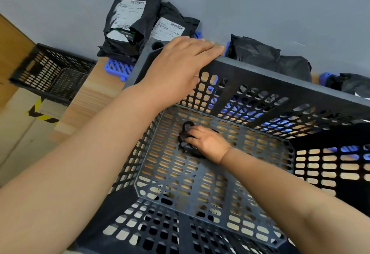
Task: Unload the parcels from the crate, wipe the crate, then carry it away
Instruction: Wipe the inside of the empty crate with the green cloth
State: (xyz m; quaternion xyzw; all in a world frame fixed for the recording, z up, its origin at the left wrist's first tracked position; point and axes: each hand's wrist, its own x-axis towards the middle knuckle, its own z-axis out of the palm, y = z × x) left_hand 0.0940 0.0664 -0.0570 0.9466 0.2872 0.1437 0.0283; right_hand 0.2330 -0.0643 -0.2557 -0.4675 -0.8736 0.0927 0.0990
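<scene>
The big black perforated crate (280, 77) fills the right and lower view, with no parcels inside. My left hand (180, 61) lies flat over its far rim near the left corner, thumb against the inner wall. My right hand (208, 141) reaches down to the crate floor and presses a crumpled black cloth (185, 133) against it. Black plastic parcels stand outside, against the grey wall: two with white labels (128, 19) at the back left, another (266, 57) behind the far rim, and one more (352, 85) at the far right.
The parcels rest on blue plastic pallets (118, 67) laid on a wooden floor. A smaller black perforated crate (50, 71) stands at the left. Black-and-yellow hazard tape (40, 111) marks the floor beside it.
</scene>
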